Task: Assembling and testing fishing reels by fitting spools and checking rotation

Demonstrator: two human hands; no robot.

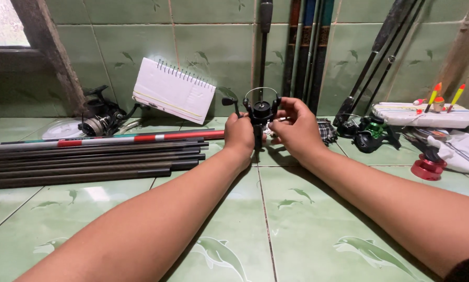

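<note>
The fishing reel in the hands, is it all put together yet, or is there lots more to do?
Looks done: the black fishing reel has its crank handle and wire bail on. In hand: the left hand and right hand both grip it, upright against a rod leaning on the wall. Left: the rod sections lie loose on the floor, and another reel sits untouched.

I hold a black fishing reel (261, 110) between my left hand (239, 134) and right hand (296, 127), above the green tiled floor (297, 219), rods (88, 156) lying nearby.
</note>
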